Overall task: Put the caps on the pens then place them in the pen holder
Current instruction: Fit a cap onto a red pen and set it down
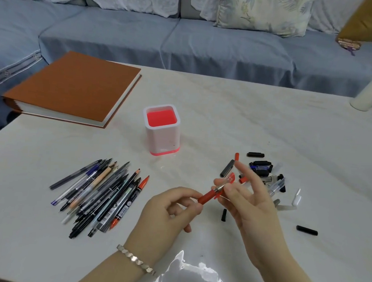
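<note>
**Red pen meeting its red cap above the table**

1. Glossy, crinkled clear sheet: lying at the near edge, between the two forearms.
2. Silver bracelet: sitting on the left wrist.
3. Left hand: gripping the red pen by its barrel with thumb and curled fingers, and holding it off the table with the tip slanting up and to the right.
4. Right hand: pinching the red cap with its thumb and a finger, the other fingers spreading loosely. The cap's mouth is sitting at the pen's metal tip; how far the tip is in cannot be told.
5. Pile of uncapped pens: lying fanned on the table, left of the left hand.
6. Loose caps: lying scattered beside and beyond the right hand, partly hidden by it. One black cap is lying apart to the right.
7. Pen holder: standing upright beyond the hands, white-walled, its red inside showing.
8. Brown book: lying closed at the far left corner.
9. White cylinder: standing at the far right edge.
10. Blue sofa: running behind the table, carrying a patterned cushion.
</note>
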Motion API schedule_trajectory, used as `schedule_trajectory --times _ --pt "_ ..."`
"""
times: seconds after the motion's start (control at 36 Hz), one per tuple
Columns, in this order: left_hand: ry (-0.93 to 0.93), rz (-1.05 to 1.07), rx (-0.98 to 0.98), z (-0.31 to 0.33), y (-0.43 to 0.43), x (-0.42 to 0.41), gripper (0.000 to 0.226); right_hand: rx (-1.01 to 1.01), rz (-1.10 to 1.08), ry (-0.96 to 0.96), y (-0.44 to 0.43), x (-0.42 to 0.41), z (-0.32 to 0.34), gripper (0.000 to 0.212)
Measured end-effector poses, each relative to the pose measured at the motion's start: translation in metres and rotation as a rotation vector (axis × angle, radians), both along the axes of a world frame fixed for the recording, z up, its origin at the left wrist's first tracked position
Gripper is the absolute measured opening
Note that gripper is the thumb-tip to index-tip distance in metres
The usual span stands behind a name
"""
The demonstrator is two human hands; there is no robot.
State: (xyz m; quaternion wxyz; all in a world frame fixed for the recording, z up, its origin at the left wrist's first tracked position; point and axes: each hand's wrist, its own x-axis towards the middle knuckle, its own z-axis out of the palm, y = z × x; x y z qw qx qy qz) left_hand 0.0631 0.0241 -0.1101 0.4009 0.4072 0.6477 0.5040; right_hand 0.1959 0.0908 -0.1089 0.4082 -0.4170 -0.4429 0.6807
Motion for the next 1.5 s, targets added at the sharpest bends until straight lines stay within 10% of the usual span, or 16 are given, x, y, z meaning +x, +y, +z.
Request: schedule_trajectory --times 0.33,0.69,0.86,1.06,1.28,1.5 --pt "0.279 -0.028 -0.049 -0.012 -0.009 -0.004 0.012 -0.013 -0.037 0.004 -0.011 -0.002 -0.008 0.027" --pt "-0.444 -0.087 -0.327 0.001 0.005 -0.012 0.029 0.044 -0.111 0.025 -0.016 -0.021 -0.013 0.030" --pt "-0.124 -0.086 -0.165 -0.012 0.016 -0.016 0.027 0.056 -0.048 -0.020 -0.007 -0.028 -0.016 0.040" --pt "1.041 0.038 -0.053 -0.053 -0.001 -0.067 0.025 0.252 -0.091 -0.388 0.025 -0.028 -0.027 0.044" --pt "1.078 0.002 -0.331 -0.067 -0.014 -0.072 0.007 0.432 0.080 -0.882 0.051 -0.035 -0.057 0.019" --pt "1.176 0.032 -0.216 -0.078 -0.012 -0.072 0.025 0.638 0.131 -1.146 0.067 0.010 -0.056 0.022"
